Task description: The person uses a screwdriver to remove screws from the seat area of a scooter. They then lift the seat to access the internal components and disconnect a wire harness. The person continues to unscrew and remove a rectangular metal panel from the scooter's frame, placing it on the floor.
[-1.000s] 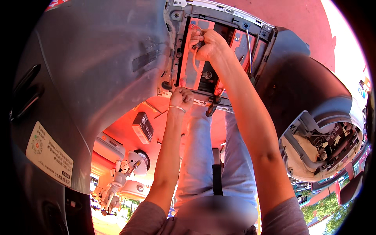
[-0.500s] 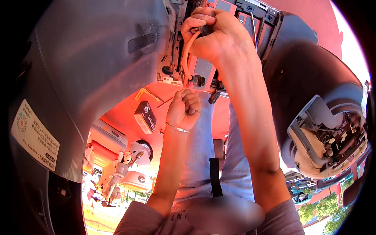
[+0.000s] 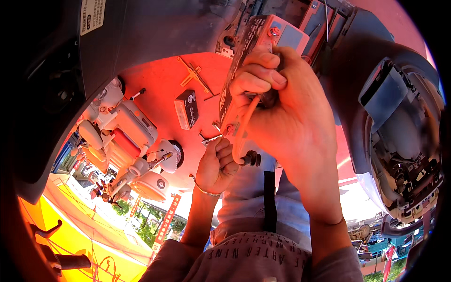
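Note:
A battery (image 3: 292,38) with a dark printed side and a greyish-red top stands out from the battery compartment, its long side showing. My right hand (image 3: 291,98) is closed over the top, with an orange cable (image 3: 245,127) and a dark piece in its curled fingers. The cable loops down to a black connector (image 3: 251,158) hanging near my legs. At the battery's near end, by a red terminal (image 3: 229,129), my left hand (image 3: 218,164) is closed too. What its fingers grip is hidden.
More batteries (image 3: 314,16) sit in the compartment behind. Dark vehicle panels (image 3: 159,33) stand at the left. A boxed battery (image 3: 187,110) and a yellow tool (image 3: 193,73) lie on the red floor. A light scooter (image 3: 136,127) is beyond, and a dark vehicle shell (image 3: 399,122) at the right.
The battery has come up out of the compartment toward me, and its printed side now shows. Both hands have moved with it, still closed. The view has shifted too.

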Available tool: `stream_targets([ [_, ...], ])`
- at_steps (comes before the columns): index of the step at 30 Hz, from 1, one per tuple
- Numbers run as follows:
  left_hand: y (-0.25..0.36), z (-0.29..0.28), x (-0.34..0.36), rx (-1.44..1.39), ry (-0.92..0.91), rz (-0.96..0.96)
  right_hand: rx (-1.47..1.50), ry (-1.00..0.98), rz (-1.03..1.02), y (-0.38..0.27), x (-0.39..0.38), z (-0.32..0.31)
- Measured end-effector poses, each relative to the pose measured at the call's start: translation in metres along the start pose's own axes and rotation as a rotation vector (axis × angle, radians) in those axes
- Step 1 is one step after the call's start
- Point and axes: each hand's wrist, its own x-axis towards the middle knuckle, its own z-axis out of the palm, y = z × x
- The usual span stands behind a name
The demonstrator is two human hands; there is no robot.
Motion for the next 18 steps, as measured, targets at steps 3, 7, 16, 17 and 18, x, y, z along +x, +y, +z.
stream_targets([
  [3, -0.019, -0.056, -0.005, -0.132, -0.128, 0.011, 0.039, 0.082, 0.039, 0.008, -0.011, -0.044],
  [7, -0.045, -0.115, 0.004, -0.445, -0.213, -0.073, 0.037, 0.185, 0.11, 0.017, -0.002, -0.114],
  [16, -0.101, -0.271, 0.084, -0.813, -0.231, -0.206, -0.438, 0.5, -0.076, 0.079, 0.053, -0.253],
  [17, -0.103, -0.29, 0.096, -0.816, -0.28, -0.186, -0.485, 0.514, -0.076, 0.09, 0.064, -0.265],
  [18, -0.107, -0.308, 0.103, -0.82, -0.325, -0.167, -0.53, 0.533, -0.077, 0.102, 0.073, -0.279],
])
